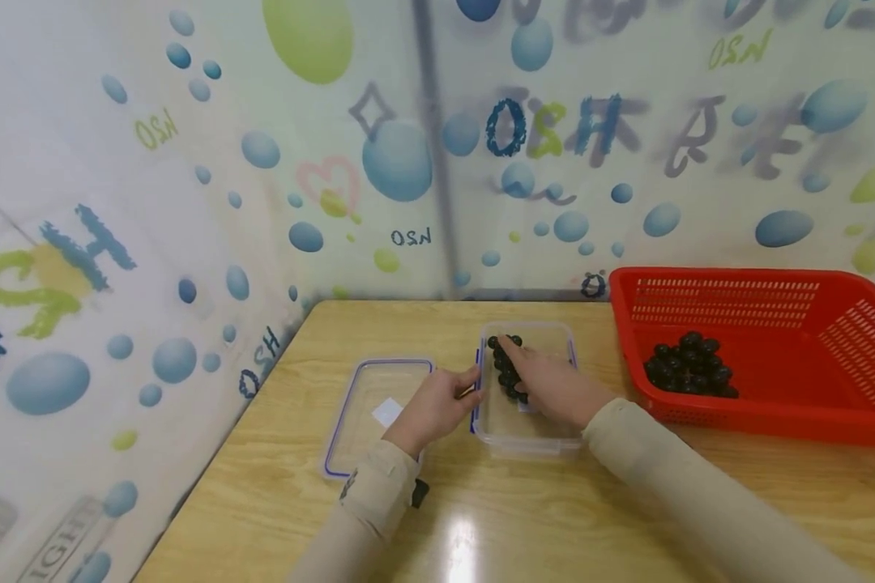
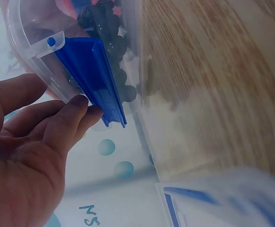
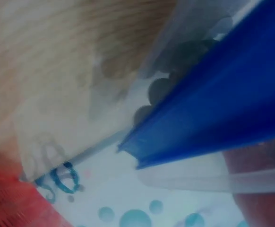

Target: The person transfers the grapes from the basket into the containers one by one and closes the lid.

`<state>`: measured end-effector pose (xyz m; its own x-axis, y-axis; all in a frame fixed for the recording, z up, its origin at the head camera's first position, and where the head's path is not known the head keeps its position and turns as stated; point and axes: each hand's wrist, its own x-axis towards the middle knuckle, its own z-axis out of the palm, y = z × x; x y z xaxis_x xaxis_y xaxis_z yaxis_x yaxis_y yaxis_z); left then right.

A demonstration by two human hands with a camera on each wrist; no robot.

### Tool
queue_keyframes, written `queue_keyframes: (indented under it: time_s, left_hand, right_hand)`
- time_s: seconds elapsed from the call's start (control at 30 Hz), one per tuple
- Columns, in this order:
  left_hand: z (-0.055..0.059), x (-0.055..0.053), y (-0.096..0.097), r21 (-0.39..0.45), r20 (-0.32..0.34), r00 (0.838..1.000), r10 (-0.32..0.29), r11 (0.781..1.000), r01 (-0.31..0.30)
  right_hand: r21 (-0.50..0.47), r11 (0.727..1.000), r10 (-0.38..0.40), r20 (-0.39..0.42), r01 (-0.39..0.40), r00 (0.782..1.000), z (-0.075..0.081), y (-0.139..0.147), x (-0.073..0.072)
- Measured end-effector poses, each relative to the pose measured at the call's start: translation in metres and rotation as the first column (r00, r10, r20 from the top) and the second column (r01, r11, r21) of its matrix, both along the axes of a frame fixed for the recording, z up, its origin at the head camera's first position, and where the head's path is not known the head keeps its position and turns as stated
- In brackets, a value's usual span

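A clear plastic food box (image 1: pixel 528 441) with blue clips stands on the table. My right hand (image 1: pixel 554 385) reaches down into it and holds a bunch of dark grapes (image 1: pixel 506 376), index finger stretched along the top of the bunch. At the box's left wall is my left hand (image 1: pixel 441 405), its fingertips touching the hanging blue clip (image 2: pixel 88 66) and its thumb close to the rim. Through the clear wall the grapes (image 2: pixel 111 42) show in the left wrist view. In the right wrist view another blue clip (image 3: pixel 213 99) covers much of the picture.
A clear lid (image 1: pixel 368 380) with a blue seal and a white label lies left of the box, partly behind the left forearm. On the right, a red plastic basket (image 1: pixel 773 413) holds more dark grapes (image 1: pixel 689 364). A patterned wall (image 1: pixel 408 267) borders the table's back.
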<state>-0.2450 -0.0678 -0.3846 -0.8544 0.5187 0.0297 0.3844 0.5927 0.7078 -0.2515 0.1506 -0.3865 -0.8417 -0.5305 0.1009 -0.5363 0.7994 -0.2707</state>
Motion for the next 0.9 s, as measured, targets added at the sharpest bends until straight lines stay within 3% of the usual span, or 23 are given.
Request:
queue_keyframes:
  time_s: [0.13,0.37,0.57,0.77,0.9]
  left_hand:
    - [0.001,0.0,0.001,-0.017,-0.002,1.0,0.007,1.0,-0.007]
    - [0.0,0.0,0.001,-0.037,-0.002,1.0,-0.005,0.999,0.005]
    - [-0.002,-0.001,-0.004,-0.063,-0.02,1.0,0.0,0.998,-0.001]
    - [-0.001,0.001,-0.005,-0.068,-0.016,1.0,0.016,0.998,-0.017]
    - [-0.001,0.001,-0.002,-0.062,-0.004,1.0,0.026,0.998,-0.026]
  right_hand:
    - [-0.031,0.999,-0.015,-0.014,0.015,1.0,-0.003,0.002,0.0]
    - [-0.015,1.0,0.027,-0.031,-0.028,0.999,-0.006,0.006,-0.003]
    - [-0.064,0.998,0.007,0.137,0.002,0.991,0.011,0.021,-0.003]
    - [-0.089,0.984,-0.148,0.091,0.156,0.985,0.047,0.068,0.007]
    - [-0.021,0.952,-0.3,0.116,0.304,0.947,0.066,0.117,0.012]
